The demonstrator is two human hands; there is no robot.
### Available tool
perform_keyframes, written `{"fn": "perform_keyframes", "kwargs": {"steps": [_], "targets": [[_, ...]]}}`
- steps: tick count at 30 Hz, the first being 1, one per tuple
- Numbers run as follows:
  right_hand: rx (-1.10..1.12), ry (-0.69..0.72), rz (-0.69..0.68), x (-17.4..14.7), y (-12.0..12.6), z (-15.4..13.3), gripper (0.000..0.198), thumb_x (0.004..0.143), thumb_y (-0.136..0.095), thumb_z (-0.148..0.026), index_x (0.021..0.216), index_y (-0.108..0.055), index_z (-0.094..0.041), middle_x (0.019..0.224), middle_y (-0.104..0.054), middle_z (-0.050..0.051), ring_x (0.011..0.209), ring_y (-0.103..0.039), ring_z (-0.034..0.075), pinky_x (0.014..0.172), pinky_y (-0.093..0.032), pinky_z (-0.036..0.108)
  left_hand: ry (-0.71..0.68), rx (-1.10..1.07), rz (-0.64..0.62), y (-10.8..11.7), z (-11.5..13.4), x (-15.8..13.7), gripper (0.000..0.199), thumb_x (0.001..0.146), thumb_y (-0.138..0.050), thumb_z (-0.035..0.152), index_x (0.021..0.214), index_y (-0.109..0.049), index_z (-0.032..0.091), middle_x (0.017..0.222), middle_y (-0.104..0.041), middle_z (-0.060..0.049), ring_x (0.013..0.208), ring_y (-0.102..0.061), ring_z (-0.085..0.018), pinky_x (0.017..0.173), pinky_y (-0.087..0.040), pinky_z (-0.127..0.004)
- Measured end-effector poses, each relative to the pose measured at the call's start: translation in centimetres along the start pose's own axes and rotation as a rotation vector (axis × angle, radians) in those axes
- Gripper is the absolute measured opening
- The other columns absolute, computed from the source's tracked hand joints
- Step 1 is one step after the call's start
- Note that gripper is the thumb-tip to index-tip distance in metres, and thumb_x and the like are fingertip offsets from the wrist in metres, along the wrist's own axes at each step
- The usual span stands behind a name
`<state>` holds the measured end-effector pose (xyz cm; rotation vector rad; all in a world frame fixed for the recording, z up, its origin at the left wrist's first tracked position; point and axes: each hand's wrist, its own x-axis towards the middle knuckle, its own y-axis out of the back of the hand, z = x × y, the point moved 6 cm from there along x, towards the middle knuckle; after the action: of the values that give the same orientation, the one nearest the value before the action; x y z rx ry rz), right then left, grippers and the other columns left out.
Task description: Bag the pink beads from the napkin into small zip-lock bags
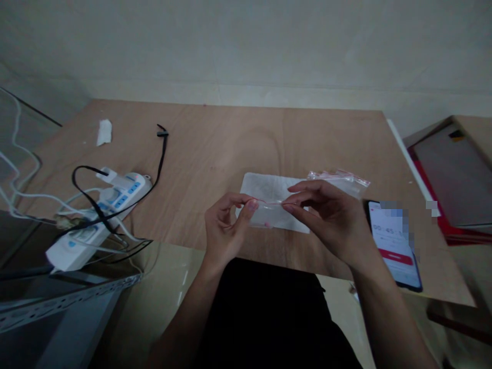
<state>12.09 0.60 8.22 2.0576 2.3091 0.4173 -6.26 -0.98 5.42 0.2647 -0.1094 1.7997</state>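
A small clear zip-lock bag (273,209) with a red line along its top edge is stretched between my two hands. My left hand (227,225) pinches the left end of that edge between thumb and fingers. At the other end, my right hand (332,220) grips it between thumb and forefinger, its other fingers partly raised. A tiny pink thing (268,224) shows low in the bag or just behind it; I cannot tell which. Beneath lies a white sheet (265,183), partly covered by my hands. More clear zip-lock bags (342,180) with red edges lie just beyond my right hand.
On the wooden table (203,148), a phone (395,246) showing a timer lies by my right forearm. A white power strip (126,192) with tangled cables sits at the left edge. A white scrap (104,132) lies farther back. A box (453,169) stands at the right.
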Motion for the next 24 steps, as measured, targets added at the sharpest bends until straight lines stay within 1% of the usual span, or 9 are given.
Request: {"fn": "perform_keyframes", "kwargs": {"steps": [3,8,10,13,15,17,18,20,24], "targets": [[-0.015,-0.003,0.037,-0.2,0.2,0.3,0.021,0.080,-0.074,-0.029,0.097,-0.064,-0.021,0.078,-0.071,0.001,0.075,-0.068,0.016,0.075,-0.056,0.032,0.026,0.000,-0.006,-0.2,-0.1,-0.1,0.020,0.082,-0.068,0.040,0.075,-0.068,0.021,0.071,-0.071,-0.001,0.068,-0.064,-0.016,0.067,-0.052,-0.031],[-0.131,0.021,0.051,-0.4,0.8,0.3,0.016,0.082,-0.072,-0.027,0.095,-0.064,-0.022,0.082,-0.069,0.001,0.079,-0.067,0.017,0.076,-0.054,0.033,-0.013,0.040,-0.188,-1.0,0.2,0.2,0.008,0.080,-0.071,0.030,0.081,-0.072,0.022,0.077,-0.074,-0.001,0.072,-0.067,-0.016,0.068,-0.051,-0.031],[-0.095,0.018,0.036,-0.4,0.8,0.3,0.022,0.083,-0.072,-0.027,0.102,-0.064,-0.022,0.082,-0.069,0.001,0.079,-0.066,0.016,0.075,-0.053,0.033,-0.021,0.052,-0.182,-1.0,0.2,0.3,0.005,0.079,-0.073,0.027,0.077,-0.072,0.022,0.075,-0.074,-0.001,0.071,-0.067,-0.016,0.068,-0.050,-0.030],[-0.020,-0.021,0.052,-0.5,0.4,0.7,0.037,0.077,-0.076,-0.029,0.111,-0.065,-0.023,0.085,-0.070,0.001,0.077,-0.064,0.016,0.071,-0.053,0.032,-0.005,-0.008,-0.130,-1.0,0.1,0.4,0.009,0.078,-0.073,0.029,0.075,-0.071,0.021,0.073,-0.074,-0.001,0.069,-0.066,-0.015,0.067,-0.050,-0.028],[0.035,-0.074,0.044,-0.6,-0.3,1.3,0.028,0.075,-0.077,-0.032,0.100,-0.071,-0.022,0.083,-0.072,0.002,0.072,-0.063,0.016,0.066,-0.051,0.031,0.014,-0.052,-0.114,-1.1,0.0,0.3,0.011,0.079,-0.073,0.030,0.075,-0.071,0.020,0.073,-0.073,-0.002,0.067,-0.064,-0.014,0.065,-0.049,-0.027],[0.110,-0.117,0.026,-0.7,-1.0,1.9,0.012,0.078,-0.074,-0.033,0.083,-0.076,-0.022,0.075,-0.072,0.002,0.068,-0.062,0.015,0.063,-0.050,0.031,0.033,-0.065,-0.130,-1.2,0.0,0.1,0.013,0.080,-0.071,0.031,0.075,-0.070,0.020,0.072,-0.073,-0.002,0.066,-0.063,-0.014,0.065,-0.049,-0.027],[0.147,-0.121,0.026,-0.8,-1.3,1.9,0.009,0.079,-0.073,-0.031,0.078,-0.077,-0.023,0.072,-0.071,0.001,0.067,-0.063,0.015,0.063,-0.049,0.031,0.042,-0.065,-0.147,-1.3,-0.1,0.1,0.013,0.080,-0.070,0.031,0.075,-0.070,0.020,0.071,-0.072,-0.002,0.065,-0.063,-0.013,0.065,-0.049,-0.026],[0.190,-0.097,0.046,-1.0,-1.4,1.8,0.005,0.079,-0.073,-0.027,0.077,-0.078,-0.026,0.072,-0.071,0.001,0.068,-0.063,0.015,0.063,-0.048,0.030,0.052,-0.058,-0.187,-1.4,-0.1,0.0,0.012,0.081,-0.069,0.031,0.077,-0.071,0.020,0.073,-0.072,-0.002,0.066,-0.062,-0.013,0.065,-0.049,-0.027],[0.170,-0.036,0.030,-0.9,-1.3,1.0,0.010,0.075,-0.075,-0.020,0.076,-0.079,-0.028,0.073,-0.073,0.001,0.069,-0.064,0.015,0.062,-0.048,0.030,0.031,-0.002,-0.253,-1.5,0.0,0.2,0.007,0.078,-0.072,0.028,0.079,-0.073,0.021,0.074,-0.074,-0.002,0.070,-0.064,-0.014,0.068,-0.049,-0.027]]}}
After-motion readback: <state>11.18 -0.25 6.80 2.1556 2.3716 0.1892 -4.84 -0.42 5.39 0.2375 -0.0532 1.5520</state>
